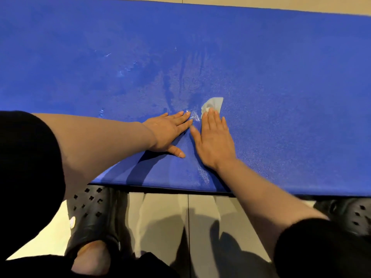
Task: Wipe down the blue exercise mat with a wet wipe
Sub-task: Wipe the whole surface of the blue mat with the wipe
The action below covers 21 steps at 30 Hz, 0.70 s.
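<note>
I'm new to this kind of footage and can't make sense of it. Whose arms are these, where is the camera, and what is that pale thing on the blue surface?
No machine here: a person wears the camera on their head, looking down at their own arms. The left hand lies flat on the blue exercise mat, steadying it. The right hand presses a crumpled white wet wipe onto the mat with straight fingers. Wet streaks shine nearby. Below, black perforated clogs stand on the pale tiled floor.

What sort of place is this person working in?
Probably an indoor room at home or in a gym, though I can't be sure: a blue exercise mat lies on pale tiled floor, and the person wears black clogs.
</note>
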Motion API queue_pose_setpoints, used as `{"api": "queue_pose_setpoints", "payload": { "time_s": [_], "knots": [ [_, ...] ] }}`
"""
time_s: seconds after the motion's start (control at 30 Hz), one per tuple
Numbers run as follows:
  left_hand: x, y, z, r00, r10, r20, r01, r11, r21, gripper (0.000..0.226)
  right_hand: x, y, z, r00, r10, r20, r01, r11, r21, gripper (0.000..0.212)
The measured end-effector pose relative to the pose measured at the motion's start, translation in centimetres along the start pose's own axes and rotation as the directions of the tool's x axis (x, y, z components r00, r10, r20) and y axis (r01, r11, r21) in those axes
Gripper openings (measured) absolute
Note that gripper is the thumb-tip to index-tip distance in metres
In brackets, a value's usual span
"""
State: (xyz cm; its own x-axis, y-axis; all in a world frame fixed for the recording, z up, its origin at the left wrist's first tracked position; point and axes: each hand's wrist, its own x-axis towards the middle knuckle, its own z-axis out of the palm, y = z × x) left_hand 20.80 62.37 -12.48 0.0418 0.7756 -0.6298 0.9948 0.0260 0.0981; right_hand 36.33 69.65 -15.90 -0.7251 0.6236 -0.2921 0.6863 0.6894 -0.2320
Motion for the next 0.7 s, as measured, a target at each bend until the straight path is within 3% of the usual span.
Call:
{"api": "queue_pose_setpoints", "payload": {
  "time_s": [0.1, 0.23, 0.37, 0.5, 0.57, 0.7],
  "knots": [
    [0.0, -0.1, -0.1, 1.000, 0.006, -0.010, -0.005, 1.000, 0.016, 0.108, -2.4, -0.3, 1.0, 0.998, -0.062, -0.032, 0.063, 0.998, 0.012, 0.085],
    [0.0, -0.2, -0.1, 1.000, 0.007, -0.024, -0.007, 1.000, 0.006, 0.107, 2.6, 0.6, -1.2, 1.000, -0.009, 0.028, 0.011, 0.997, -0.081, 0.067],
    [-0.6, -0.1, -0.3, 0.999, 0.004, -0.048, -0.001, 0.999, 0.054, 0.101, 5.7, 1.1, -2.8, 0.994, 0.030, 0.107, -0.021, 0.996, -0.086, 0.066],
    [-0.2, -1.7, -1.7, 0.965, 0.092, -0.247, -0.096, 0.995, -0.007, 0.076, 1.1, 1.0, -1.0, 0.992, -0.116, -0.039, 0.114, 0.992, -0.048, 0.082],
    [0.7, -2.6, -2.4, 0.940, 0.096, -0.326, -0.115, 0.993, -0.039, 0.071, 1.3, 1.1, -1.0, 0.991, -0.133, -0.025, 0.131, 0.989, -0.060, 0.084],
    [3.5, -3.6, -2.8, 0.971, -0.025, -0.240, 0.021, 1.000, -0.019, 0.104, 7.7, 1.5, -2.9, 0.997, -0.069, 0.023, 0.071, 0.988, -0.140, 0.067]
  ]
}}
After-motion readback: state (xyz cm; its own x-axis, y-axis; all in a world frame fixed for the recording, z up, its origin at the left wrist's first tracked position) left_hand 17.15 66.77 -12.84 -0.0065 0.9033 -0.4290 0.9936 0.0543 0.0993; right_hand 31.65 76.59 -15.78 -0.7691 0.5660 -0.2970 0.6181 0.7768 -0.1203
